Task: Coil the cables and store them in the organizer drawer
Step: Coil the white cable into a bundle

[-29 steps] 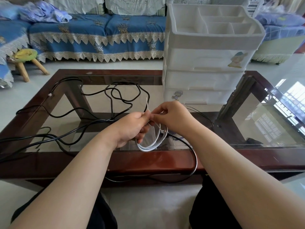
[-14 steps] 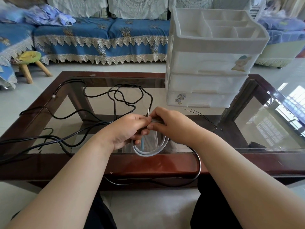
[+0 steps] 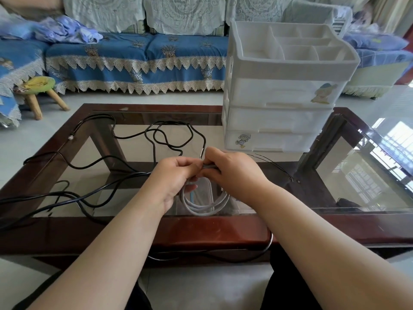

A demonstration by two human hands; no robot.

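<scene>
A grey cable coil hangs in several loops over the glass table near its front edge. My left hand grips the top of the coil. My right hand pinches the same bundle from the right, fingers curled round it. Loose black cables sprawl across the left half of the glass. One black cable droops over the front edge. The white organizer, with three shut drawers and an open divided top tray, stands at the back right of the table.
A thin black wire lies on the glass right of my hands. A blue-covered sofa runs behind the table. A small wooden stool stands at the far left on the floor.
My hands have drawn closer together on the top of the coil, and the thin end that stuck up has been tucked down. The view has shifted slightly.
</scene>
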